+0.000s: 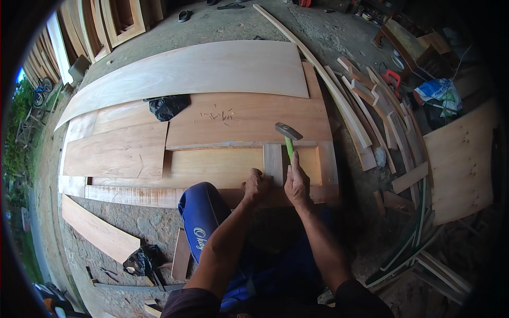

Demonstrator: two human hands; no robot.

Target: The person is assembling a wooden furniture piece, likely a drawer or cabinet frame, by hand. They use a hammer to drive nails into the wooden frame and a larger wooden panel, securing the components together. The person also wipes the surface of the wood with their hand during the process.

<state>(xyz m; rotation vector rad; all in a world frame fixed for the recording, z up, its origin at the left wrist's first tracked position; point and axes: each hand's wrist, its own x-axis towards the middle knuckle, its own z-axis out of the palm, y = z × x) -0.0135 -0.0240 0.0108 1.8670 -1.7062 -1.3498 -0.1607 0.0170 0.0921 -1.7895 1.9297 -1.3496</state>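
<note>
Appears to be at the fixing step: fastening, or about to fasten, the crosspiece (273, 159) near the right end of the panel (305, 122), between a long rail (217, 146) and the near edge. Gripping the hammer (289, 144) by its green handle in the right hand (297, 185), with fingers wrapped tight and the head pointing toward the far edge. Bunching the fingers of the left hand (257, 185) at the near edge, just beside the crosspiece's near end; cannot tell whether pinching anything or merely steadying the wood. Calls next, most likely, for bracing the joint flush, then striking squarely, clear of the left fingertips. Could knock the crosspiece askew with a glancing blow.

Note the loose nails (225, 115) beyond the rail, scattered on bare panel rather than in any container. To their left, see a black bag (168, 107), slumped against the near edge of the plywood (201, 66); cannot see inside. Off the panel's near left corner, on the floor (154, 217), find a second bag (143, 261), crumpled by the end of an offcut (101, 228), with contents hidden. Well apart beyond the right end, spot a blue-and-white sack (439, 97), likewise unreadable inside.
</note>
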